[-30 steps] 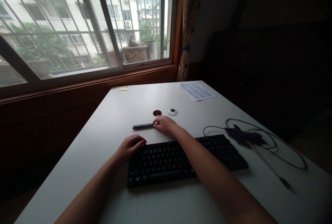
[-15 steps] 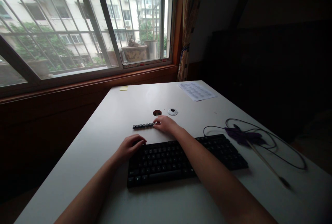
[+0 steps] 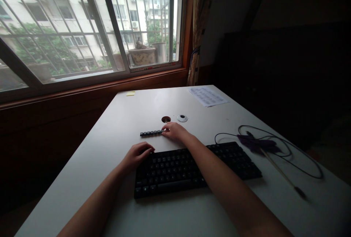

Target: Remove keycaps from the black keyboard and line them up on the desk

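Observation:
A black keyboard [image 3: 192, 169] lies on the white table [image 3: 115, 138] in front of me. Beyond it, a short row of loose black keycaps [image 3: 150, 133] rests on the table. My right hand [image 3: 175, 131] reaches over the keyboard, its fingertips pinched at the right end of that row, touching the last keycap. My left hand [image 3: 137, 154] sits curled at the keyboard's top left corner, fingers bent down onto it.
A round cable hole [image 3: 166, 119] and its white cap [image 3: 182, 118] lie just past the keycaps. A purple cloth [image 3: 256, 143] with a thin stick and a looped black cable [image 3: 301, 156] sit at the right. A printed sheet [image 3: 207, 96] and a yellow note [image 3: 131, 93] lie near the window.

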`<state>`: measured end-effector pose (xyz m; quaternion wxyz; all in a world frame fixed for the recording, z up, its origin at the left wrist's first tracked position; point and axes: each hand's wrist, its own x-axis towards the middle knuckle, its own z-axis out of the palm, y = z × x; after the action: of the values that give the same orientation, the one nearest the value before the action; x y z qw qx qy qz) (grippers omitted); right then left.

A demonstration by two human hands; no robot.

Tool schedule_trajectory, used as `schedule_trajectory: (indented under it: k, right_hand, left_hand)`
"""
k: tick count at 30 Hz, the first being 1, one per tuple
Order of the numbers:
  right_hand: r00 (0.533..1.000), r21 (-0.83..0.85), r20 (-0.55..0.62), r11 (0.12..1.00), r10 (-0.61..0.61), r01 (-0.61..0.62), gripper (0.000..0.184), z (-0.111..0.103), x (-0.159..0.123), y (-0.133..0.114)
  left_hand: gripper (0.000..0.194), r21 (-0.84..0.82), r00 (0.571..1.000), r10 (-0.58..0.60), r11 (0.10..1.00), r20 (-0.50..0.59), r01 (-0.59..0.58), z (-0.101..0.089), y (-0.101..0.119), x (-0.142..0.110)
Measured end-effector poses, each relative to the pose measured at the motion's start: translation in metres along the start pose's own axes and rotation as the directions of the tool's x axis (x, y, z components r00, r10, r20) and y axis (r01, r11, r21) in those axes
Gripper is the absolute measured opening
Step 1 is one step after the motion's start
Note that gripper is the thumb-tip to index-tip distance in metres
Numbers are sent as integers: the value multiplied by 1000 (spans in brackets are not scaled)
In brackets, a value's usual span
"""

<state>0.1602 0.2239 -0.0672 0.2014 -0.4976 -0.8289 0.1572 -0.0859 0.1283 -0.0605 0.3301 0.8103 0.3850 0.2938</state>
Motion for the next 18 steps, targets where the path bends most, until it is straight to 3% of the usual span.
schedule_trajectory:
  k: [8, 11, 18]
  right_hand:
    - [1000, 49, -21, 999, -19, 20, 28, -6, -3, 0]
    - [998, 47, -46, 998, -41, 43, 20, -17, -7, -3]
    - [957, 108, -274, 986, -92, 126, 30, -50, -38, -20]
  left_hand:
    - [22, 7, 1000, 8, 1000, 2, -8, 0, -2, 1]
    - [23, 6, 1000, 8, 1000, 3, -8, 0, -2, 1]
    - [27, -8, 1000, 0, 1000, -3, 0, -1, 0, 1]
